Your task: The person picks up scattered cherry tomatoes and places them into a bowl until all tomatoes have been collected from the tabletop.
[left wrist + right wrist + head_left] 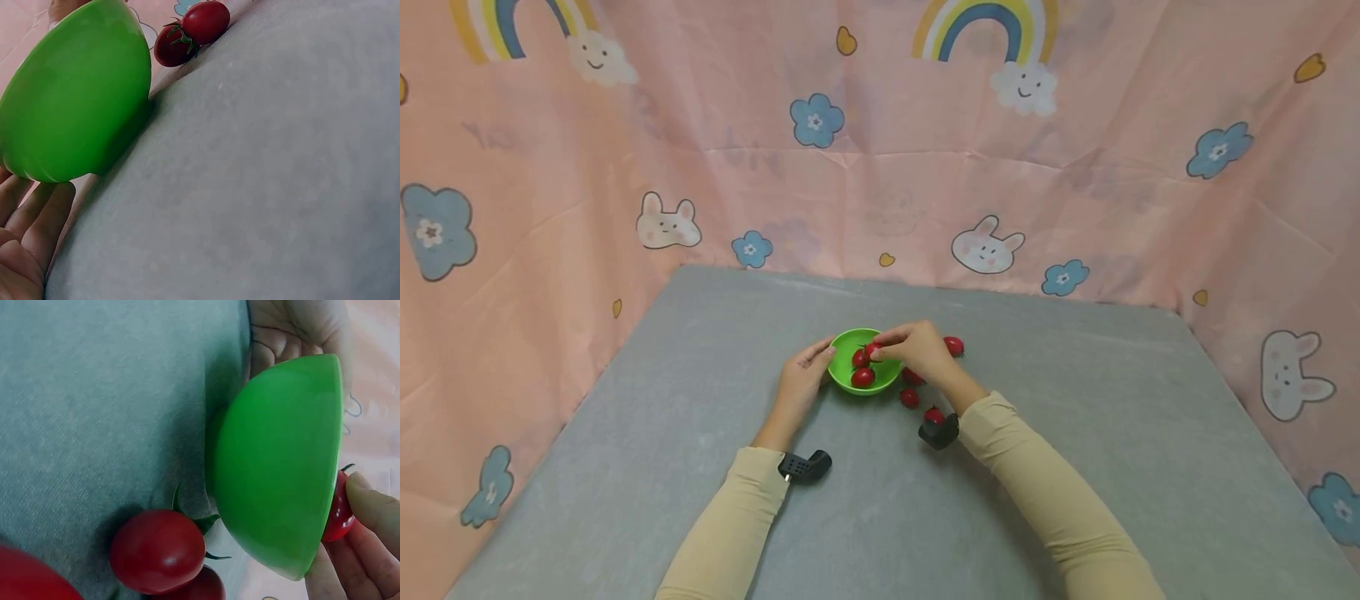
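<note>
A light green bowl [844, 348] stands on the grey table, with cherry tomatoes [862, 378] inside it. My left hand [801, 382] steadies the bowl from its left side, thumb at the rim and fingers against the outer wall. Over the right part of the bowl, my right hand [925, 354] pinches a red cherry tomato [339, 512] between thumb and fingers. In the right wrist view that tomato is at the rim, partly hidden by the bowl wall. Several loose cherry tomatoes [909, 397] with green stems lie right of the bowl, some under the right forearm.
The grey table [700, 350] reaches back to a pink printed curtain [880, 200] that hangs behind it and on both sides. One cherry tomato [953, 346] lies farther back, beyond the right wrist. Another tomato [934, 414] sits beside the black right wrist camera [938, 432].
</note>
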`<state>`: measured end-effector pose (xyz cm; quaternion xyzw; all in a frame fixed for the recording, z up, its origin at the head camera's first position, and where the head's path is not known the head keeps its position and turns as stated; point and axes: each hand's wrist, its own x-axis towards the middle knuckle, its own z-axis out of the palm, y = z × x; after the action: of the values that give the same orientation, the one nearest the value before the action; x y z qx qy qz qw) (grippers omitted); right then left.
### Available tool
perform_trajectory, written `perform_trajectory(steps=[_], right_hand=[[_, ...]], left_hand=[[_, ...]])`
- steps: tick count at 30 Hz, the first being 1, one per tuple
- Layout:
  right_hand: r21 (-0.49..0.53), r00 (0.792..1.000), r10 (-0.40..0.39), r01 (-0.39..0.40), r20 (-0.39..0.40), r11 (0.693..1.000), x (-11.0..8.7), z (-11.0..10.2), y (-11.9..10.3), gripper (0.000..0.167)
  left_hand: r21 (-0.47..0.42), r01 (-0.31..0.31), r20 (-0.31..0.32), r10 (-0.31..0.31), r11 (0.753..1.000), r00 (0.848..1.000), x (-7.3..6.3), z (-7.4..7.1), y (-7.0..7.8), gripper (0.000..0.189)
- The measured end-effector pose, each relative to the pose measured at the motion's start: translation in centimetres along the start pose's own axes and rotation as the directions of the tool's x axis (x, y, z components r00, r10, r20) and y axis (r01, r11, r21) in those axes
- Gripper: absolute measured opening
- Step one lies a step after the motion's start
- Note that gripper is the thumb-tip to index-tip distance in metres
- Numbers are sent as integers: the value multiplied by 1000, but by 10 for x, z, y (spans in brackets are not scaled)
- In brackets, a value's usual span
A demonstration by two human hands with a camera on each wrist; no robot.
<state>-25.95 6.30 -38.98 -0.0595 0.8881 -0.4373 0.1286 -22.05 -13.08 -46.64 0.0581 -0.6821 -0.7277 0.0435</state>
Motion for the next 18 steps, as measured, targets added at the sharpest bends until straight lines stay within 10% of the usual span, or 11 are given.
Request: perform_trajectory(steps=[18], right_hand=[[-177, 992, -123, 128, 34, 976, -1, 5, -2, 24]], left_hand=[[20, 5, -6, -5, 1000, 1000, -2, 0, 2, 37]])
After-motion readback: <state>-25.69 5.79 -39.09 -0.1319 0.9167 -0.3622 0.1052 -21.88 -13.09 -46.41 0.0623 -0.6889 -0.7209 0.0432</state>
